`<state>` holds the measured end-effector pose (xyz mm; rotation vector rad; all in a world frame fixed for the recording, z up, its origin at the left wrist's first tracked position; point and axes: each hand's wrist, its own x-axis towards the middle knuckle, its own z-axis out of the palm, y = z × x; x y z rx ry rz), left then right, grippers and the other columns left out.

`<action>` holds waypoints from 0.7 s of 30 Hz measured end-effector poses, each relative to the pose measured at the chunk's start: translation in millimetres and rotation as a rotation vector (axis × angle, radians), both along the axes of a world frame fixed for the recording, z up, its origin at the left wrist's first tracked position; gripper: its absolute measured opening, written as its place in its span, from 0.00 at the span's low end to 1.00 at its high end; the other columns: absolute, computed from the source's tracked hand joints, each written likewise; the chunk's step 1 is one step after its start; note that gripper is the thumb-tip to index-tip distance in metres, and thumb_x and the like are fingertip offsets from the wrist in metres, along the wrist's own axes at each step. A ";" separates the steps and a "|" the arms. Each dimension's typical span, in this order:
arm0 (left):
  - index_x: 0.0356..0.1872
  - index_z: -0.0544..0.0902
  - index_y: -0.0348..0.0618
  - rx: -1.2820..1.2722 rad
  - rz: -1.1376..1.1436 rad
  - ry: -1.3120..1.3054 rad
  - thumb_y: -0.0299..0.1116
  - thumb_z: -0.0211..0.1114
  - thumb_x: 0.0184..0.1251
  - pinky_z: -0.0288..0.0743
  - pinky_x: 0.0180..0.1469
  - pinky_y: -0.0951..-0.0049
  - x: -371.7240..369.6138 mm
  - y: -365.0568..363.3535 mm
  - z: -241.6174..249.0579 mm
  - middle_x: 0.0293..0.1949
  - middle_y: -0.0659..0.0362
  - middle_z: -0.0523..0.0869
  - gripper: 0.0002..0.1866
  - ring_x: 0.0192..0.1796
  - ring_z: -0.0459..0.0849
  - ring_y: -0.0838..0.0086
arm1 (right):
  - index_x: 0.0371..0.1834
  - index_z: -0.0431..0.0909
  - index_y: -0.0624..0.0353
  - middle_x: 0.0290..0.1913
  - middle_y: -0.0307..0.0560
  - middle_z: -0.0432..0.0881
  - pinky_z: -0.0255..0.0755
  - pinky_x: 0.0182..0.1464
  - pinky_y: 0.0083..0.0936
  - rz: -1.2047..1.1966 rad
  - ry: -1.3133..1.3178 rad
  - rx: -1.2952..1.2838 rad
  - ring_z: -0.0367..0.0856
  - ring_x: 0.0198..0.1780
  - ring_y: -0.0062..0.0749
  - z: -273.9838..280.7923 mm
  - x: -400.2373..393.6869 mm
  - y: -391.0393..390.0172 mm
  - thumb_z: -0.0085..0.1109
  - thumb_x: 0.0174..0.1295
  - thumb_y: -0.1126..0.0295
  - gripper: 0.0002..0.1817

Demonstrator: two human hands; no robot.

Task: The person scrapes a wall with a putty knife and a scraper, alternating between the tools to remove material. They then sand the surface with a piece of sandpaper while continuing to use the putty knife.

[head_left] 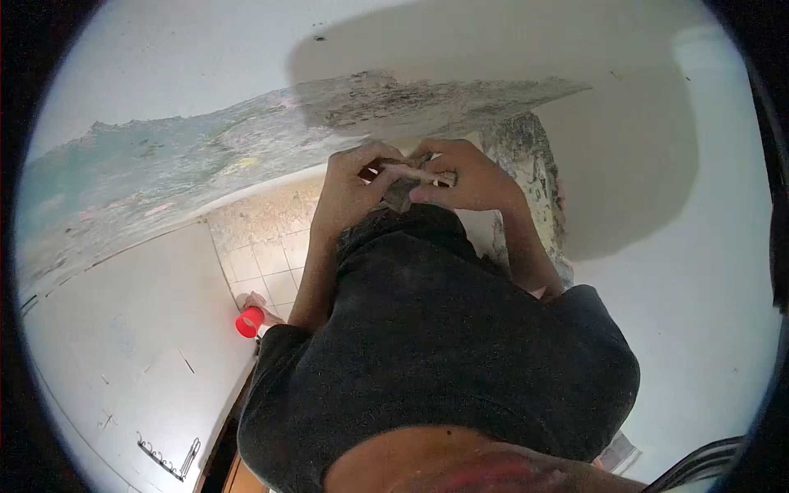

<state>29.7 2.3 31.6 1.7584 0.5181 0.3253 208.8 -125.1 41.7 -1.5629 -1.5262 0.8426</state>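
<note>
Both my hands meet in front of my dark shirt, close to the wall, around a small folded grey-brown sheet that looks like sandpaper. My left hand grips its left side with bent fingers. On the other side, the thumb and fingers of my right hand pinch it. A pale, dusty edge shows between the hands, and part of the sheet is hidden by my fingers. Just beyond them is a rough, scraped patch on the white wall, with grey, bluish and dark marks.
Another worn strip runs down the wall to the right of my right hand. Down at left lie floor tiles and a red round object. A hook rack is on the left wall. Dark cables hang at lower right.
</note>
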 end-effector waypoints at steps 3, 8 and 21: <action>0.50 0.81 0.38 0.078 0.106 -0.189 0.23 0.62 0.68 0.79 0.52 0.68 3.3 -3.2 4.2 0.50 0.54 0.84 0.11 0.53 0.84 0.70 | 0.24 0.81 0.62 0.21 0.36 0.70 0.62 0.27 0.26 -0.022 -0.098 -0.063 0.67 0.24 0.23 16.1 -4.6 -1.0 0.72 0.57 0.63 0.14; 0.64 0.70 0.37 -0.473 -0.036 -0.138 0.33 0.65 0.66 0.70 0.63 0.67 -2.0 -4.4 -61.7 0.58 0.53 0.78 0.26 0.61 0.77 0.64 | 0.26 0.82 0.61 0.25 0.43 0.76 0.69 0.29 0.27 -0.182 0.002 0.235 0.75 0.27 0.28 19.1 -14.9 -12.4 0.69 0.59 0.63 0.13; 0.48 0.80 0.39 -0.126 -0.398 -0.129 0.31 0.68 0.61 0.78 0.49 0.67 13.6 -35.3 -33.3 0.42 0.53 0.86 0.15 0.44 0.85 0.69 | 0.41 0.86 0.53 0.40 0.43 0.82 0.77 0.39 0.27 -0.207 -0.285 0.250 0.84 0.36 0.37 35.4 -25.8 -1.9 0.77 0.45 0.50 0.24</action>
